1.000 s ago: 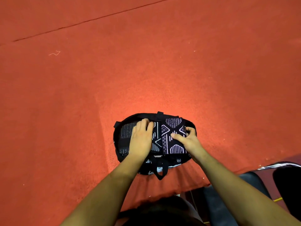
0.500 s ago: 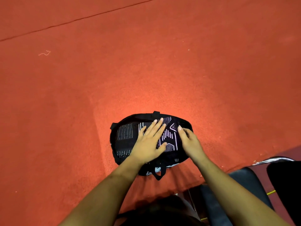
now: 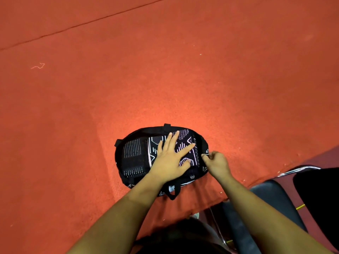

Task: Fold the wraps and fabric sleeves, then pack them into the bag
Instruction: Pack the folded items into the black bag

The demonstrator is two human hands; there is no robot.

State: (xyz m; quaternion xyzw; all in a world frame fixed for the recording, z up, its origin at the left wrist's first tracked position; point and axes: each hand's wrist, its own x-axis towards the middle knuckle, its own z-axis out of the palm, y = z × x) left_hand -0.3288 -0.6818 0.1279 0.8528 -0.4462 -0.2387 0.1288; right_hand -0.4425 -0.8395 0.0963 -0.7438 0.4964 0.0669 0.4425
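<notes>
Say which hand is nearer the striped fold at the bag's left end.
Left: left hand presses the patterned fold beside the striped fold; right hand pinches the bag's far rim.

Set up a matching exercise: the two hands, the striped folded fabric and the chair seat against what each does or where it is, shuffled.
1. left hand
2. right hand
3. folded black fabric with white stripes
4. dark padded chair seat

A. pinches the right rim of the black printed fabric bag
B. lies in the bag's left half, untouched
C. presses flat on the folded black fabric with pink-white geometric pattern
D. stands beyond the red cloth's edge, lower right

Pairs: 1-C, 2-A, 3-B, 4-D.
</notes>
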